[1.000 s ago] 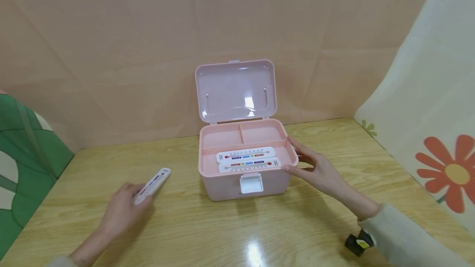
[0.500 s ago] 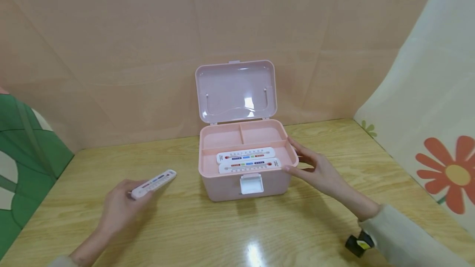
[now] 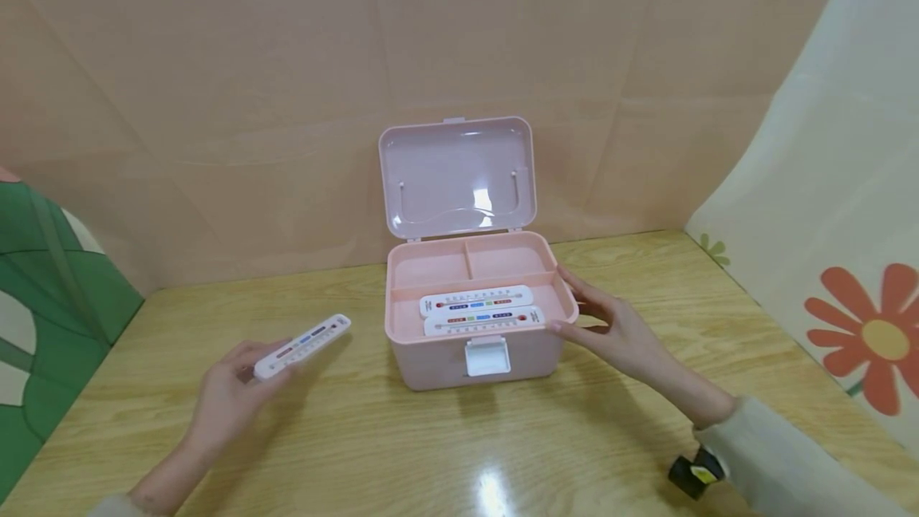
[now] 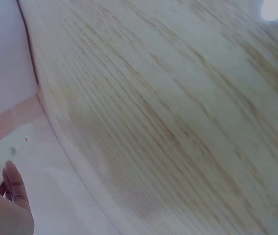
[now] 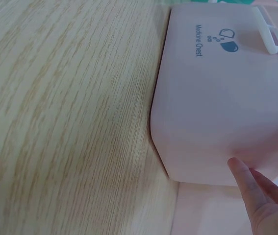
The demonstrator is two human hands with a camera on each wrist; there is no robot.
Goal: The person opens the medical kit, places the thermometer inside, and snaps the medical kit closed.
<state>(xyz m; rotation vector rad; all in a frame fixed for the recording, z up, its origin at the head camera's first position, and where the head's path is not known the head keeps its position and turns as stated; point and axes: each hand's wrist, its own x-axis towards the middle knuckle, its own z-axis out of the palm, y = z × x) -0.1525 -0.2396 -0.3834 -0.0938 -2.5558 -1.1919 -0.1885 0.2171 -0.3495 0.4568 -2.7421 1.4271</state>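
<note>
In the head view my left hand (image 3: 233, 393) pinches one end of a white thermometer (image 3: 303, 347), held above the table left of the box. Its printed scale faces up, and its far end points up and to the right. A pink medicine chest (image 3: 474, 359) stands with its lid (image 3: 455, 178) raised. Two more white thermometers, one behind (image 3: 475, 301) and one in front (image 3: 484, 321), lie side by side in the chest's long front compartment. My right hand (image 3: 621, 333) rests on the chest's right side, its thumb (image 5: 241, 174) and fingers fairly straight against the wall.
Two smaller compartments (image 3: 431, 263) sit at the back of the chest's tray. A white latch (image 3: 487, 357) hangs at its front. The wooden table (image 3: 359, 453) meets a beige cloth backdrop (image 3: 287, 142) behind the chest. A dark strapped device (image 3: 695, 471) sits by the right sleeve.
My left hand has lifted the thermometer slightly, and its far end has swung to the right, toward the chest. The right hand and the chest stay put.
</note>
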